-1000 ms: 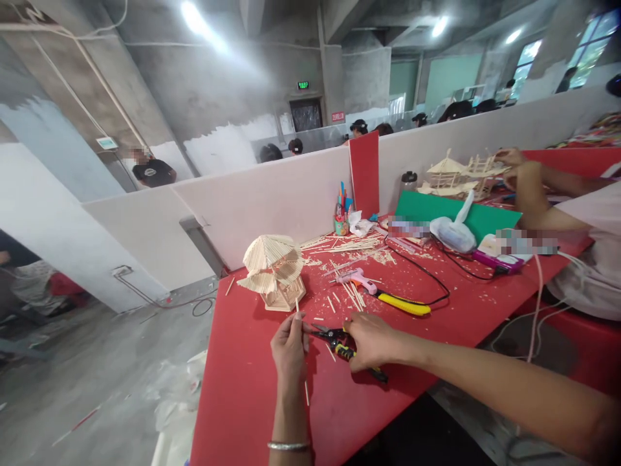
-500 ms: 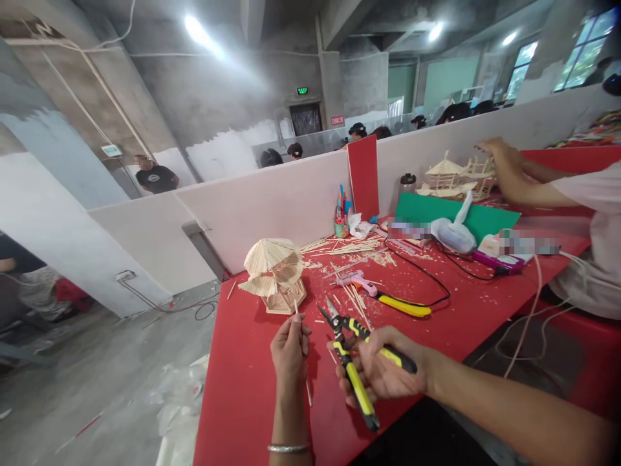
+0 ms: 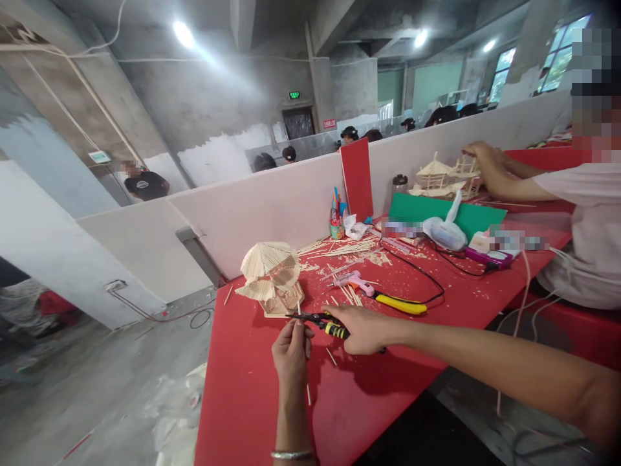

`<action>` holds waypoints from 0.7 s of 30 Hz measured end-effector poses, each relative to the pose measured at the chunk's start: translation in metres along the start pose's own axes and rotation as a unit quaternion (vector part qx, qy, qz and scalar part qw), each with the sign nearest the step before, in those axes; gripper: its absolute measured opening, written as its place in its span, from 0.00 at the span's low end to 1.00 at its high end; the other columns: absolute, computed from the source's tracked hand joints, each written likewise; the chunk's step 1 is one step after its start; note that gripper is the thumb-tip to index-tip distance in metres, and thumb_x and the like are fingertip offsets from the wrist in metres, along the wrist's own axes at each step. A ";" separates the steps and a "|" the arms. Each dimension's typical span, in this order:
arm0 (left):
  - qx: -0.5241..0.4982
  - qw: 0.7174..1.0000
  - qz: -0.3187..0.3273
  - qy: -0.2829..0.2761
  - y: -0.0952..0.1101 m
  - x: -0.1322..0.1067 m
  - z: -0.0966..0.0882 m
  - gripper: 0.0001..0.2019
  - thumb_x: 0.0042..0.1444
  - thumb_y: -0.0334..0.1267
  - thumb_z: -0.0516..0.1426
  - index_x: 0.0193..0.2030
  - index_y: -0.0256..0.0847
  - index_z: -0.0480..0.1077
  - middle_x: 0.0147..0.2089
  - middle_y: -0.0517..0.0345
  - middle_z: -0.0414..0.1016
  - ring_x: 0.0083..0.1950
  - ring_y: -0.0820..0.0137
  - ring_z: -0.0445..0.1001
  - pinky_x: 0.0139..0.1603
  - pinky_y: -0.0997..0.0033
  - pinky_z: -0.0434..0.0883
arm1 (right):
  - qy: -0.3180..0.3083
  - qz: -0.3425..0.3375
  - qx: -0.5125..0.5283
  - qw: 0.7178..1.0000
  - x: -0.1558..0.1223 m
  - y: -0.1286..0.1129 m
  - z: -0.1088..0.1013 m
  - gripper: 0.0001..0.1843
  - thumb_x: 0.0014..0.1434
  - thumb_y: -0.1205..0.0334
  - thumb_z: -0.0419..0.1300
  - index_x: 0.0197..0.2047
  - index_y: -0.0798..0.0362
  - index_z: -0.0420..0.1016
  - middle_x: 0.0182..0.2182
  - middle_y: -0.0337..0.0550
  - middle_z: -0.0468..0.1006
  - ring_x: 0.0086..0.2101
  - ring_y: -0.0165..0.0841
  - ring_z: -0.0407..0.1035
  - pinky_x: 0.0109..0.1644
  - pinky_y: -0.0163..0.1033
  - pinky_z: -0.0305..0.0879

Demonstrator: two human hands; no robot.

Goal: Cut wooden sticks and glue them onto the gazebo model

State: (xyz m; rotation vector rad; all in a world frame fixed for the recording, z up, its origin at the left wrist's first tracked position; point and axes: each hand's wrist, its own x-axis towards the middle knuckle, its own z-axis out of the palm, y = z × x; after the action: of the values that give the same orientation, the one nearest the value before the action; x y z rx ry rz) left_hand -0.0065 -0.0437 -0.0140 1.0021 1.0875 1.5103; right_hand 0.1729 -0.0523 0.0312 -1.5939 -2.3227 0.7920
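Pale wooden stick (image 3: 309, 394), thin and straight, is pinched in the fingertips of the left hand (image 3: 291, 353) over the smooth red surface (image 3: 247, 395), near a model pavilion (image 3: 270, 264) with a ribbed, fanned roof. The right hand (image 3: 363, 329) is clamped around the black-and-yellow handles of pointed shears (image 3: 336, 331), whose dark blades cross the stick's upper end; blade contact cannot be told. Beyond lie slender loose sticks (image 3: 356, 247) and a pink glue gun (image 3: 356, 283).
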 end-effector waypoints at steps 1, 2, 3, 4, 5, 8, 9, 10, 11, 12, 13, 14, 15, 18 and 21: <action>0.005 1.000 0.003 -0.002 0.000 0.000 0.000 0.20 0.46 0.54 0.66 0.28 0.36 0.73 0.21 0.61 0.71 0.13 0.83 0.53 0.13 0.80 0.48 | 0.001 -0.006 -0.010 1.000 0.001 -0.001 -0.001 0.48 0.42 0.65 0.61 0.69 0.51 0.57 0.60 0.55 0.69 0.54 0.49 0.68 0.49 0.42 0.66; 0.010 1.000 0.005 -0.004 0.000 0.000 0.000 0.20 0.46 0.54 0.65 0.27 0.36 0.72 0.21 0.61 0.71 0.13 0.83 0.53 0.13 0.80 0.49 | 0.004 -0.011 -0.019 1.000 0.001 -0.001 -0.003 0.46 0.43 0.65 0.61 0.68 0.51 0.58 0.59 0.55 0.70 0.53 0.49 0.69 0.48 0.42 0.65; 0.015 1.000 0.008 -0.007 -0.001 -0.001 0.000 0.20 0.47 0.54 0.65 0.26 0.36 0.72 0.21 0.61 0.71 0.13 0.83 0.54 0.13 0.80 0.49 | 0.006 -0.016 -0.027 1.000 0.002 -0.001 -0.004 0.45 0.43 0.66 0.61 0.67 0.51 0.60 0.58 0.55 0.71 0.53 0.48 0.70 0.48 0.42 0.65; 0.021 1.000 0.010 -0.010 -0.001 -0.001 0.000 0.20 0.47 0.53 0.65 0.25 0.36 0.72 0.20 0.61 0.70 0.13 0.83 0.54 0.13 0.80 0.49 | 0.007 -0.018 -0.034 0.999 0.002 -0.001 -0.005 0.44 0.44 0.67 0.61 0.66 0.51 0.60 0.57 0.55 0.72 0.52 0.48 0.70 0.48 0.42 0.65; 0.027 0.999 0.011 -0.015 -0.001 -0.001 0.000 0.20 0.48 0.53 0.65 0.24 0.36 0.71 0.20 0.61 0.70 0.13 0.83 0.54 0.13 0.80 0.49 | 0.007 -0.019 -0.042 0.999 0.002 0.000 -0.005 0.43 0.44 0.67 0.61 0.66 0.51 0.61 0.56 0.55 0.74 0.51 0.48 0.71 0.48 0.42 0.64; 0.041 0.999 0.013 -0.027 -0.001 -0.001 0.001 0.19 0.48 0.53 0.64 0.24 0.37 0.71 0.19 0.62 0.69 0.13 0.82 0.54 0.13 0.80 0.50 | 0.003 -0.022 -0.059 0.998 0.003 0.003 -0.005 0.40 0.46 0.68 0.60 0.64 0.53 0.62 0.53 0.55 0.75 0.50 0.47 0.72 0.46 0.41 0.64; 0.043 0.999 0.014 -0.029 0.000 -0.001 0.002 0.19 0.48 0.53 0.64 0.24 0.37 0.72 0.19 0.62 0.69 0.13 0.82 0.54 0.13 0.79 0.50 | 0.002 -0.025 -0.063 0.998 0.003 0.003 -0.005 0.37 0.47 0.68 0.60 0.62 0.53 0.63 0.52 0.55 0.76 0.49 0.47 0.72 0.45 0.41 0.64; 0.045 0.998 0.014 -0.030 0.000 -0.002 0.002 0.19 0.48 0.52 0.64 0.24 0.37 0.72 0.19 0.62 0.69 0.13 0.82 0.54 0.13 0.79 0.50 | 0.001 -0.027 -0.065 0.998 0.003 0.003 -0.005 0.34 0.48 0.67 0.60 0.60 0.54 0.65 0.51 0.55 0.76 0.48 0.47 0.73 0.44 0.41 0.64; 0.046 0.998 0.015 -0.029 0.000 -0.002 0.003 0.18 0.48 0.52 0.64 0.24 0.37 0.72 0.19 0.62 0.69 0.13 0.82 0.54 0.13 0.79 0.50 | 0.003 -0.029 -0.067 0.997 0.003 0.003 -0.004 0.31 0.49 0.66 0.59 0.58 0.54 0.66 0.49 0.55 0.77 0.47 0.47 0.73 0.42 0.41 0.64; 0.046 0.998 0.015 -0.028 0.001 -0.002 0.003 0.18 0.49 0.52 0.64 0.24 0.37 0.72 0.20 0.62 0.69 0.13 0.82 0.54 0.13 0.79 0.50 | 0.007 -0.030 -0.068 0.997 0.002 0.003 -0.003 0.28 0.50 0.64 0.59 0.56 0.54 0.67 0.48 0.55 0.77 0.45 0.47 0.74 0.40 0.41 0.64; 0.046 0.998 0.014 -0.027 0.001 -0.002 0.003 0.18 0.49 0.52 0.64 0.24 0.37 0.72 0.20 0.62 0.69 0.13 0.82 0.54 0.13 0.79 0.50 | 0.011 -0.030 -0.069 0.997 0.002 0.003 -0.003 0.25 0.52 0.63 0.59 0.54 0.54 0.68 0.47 0.55 0.78 0.44 0.48 0.74 0.39 0.41 0.63; 0.046 0.998 0.013 -0.027 0.000 -0.002 0.003 0.18 0.49 0.52 0.64 0.25 0.37 0.72 0.20 0.62 0.69 0.13 0.82 0.54 0.13 0.79 0.50 | 0.015 -0.029 -0.069 0.997 0.002 0.003 -0.002 0.22 0.53 0.61 0.59 0.52 0.54 0.68 0.46 0.54 0.78 0.44 0.48 0.74 0.38 0.40 0.62; 0.045 0.999 0.012 -0.028 0.000 -0.002 0.003 0.18 0.48 0.52 0.64 0.26 0.37 0.73 0.20 0.62 0.69 0.13 0.82 0.54 0.13 0.79 0.50 | 0.018 -0.027 -0.070 0.997 0.002 0.003 -0.001 0.20 0.53 0.61 0.59 0.51 0.53 0.69 0.46 0.54 0.78 0.43 0.48 0.74 0.37 0.40 0.62; 0.046 0.998 0.010 -0.034 -0.003 -0.001 0.001 0.18 0.48 0.52 0.64 0.27 0.37 0.73 0.20 0.62 0.69 0.13 0.81 0.54 0.13 0.79 0.50 | 0.014 -0.022 -0.066 0.997 0.003 0.007 0.002 0.18 0.51 0.65 0.58 0.47 0.52 0.68 0.43 0.51 0.79 0.40 0.45 0.75 0.34 0.38 0.59; 0.051 0.998 0.012 -0.022 -0.007 0.000 -0.001 0.18 0.46 0.53 0.65 0.26 0.37 0.73 0.18 0.63 0.67 0.13 0.81 0.54 0.13 0.79 0.50 | 0.015 -0.024 -0.058 0.998 0.004 0.012 0.005 0.19 0.49 0.67 0.58 0.46 0.52 0.66 0.41 0.49 0.78 0.38 0.43 0.74 0.32 0.37 0.58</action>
State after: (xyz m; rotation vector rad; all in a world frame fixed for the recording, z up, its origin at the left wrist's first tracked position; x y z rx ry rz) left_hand -0.0056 -0.0429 -0.0208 1.1171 1.1336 1.4563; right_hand 0.1784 -0.0468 0.0206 -1.5780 -2.4151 0.6290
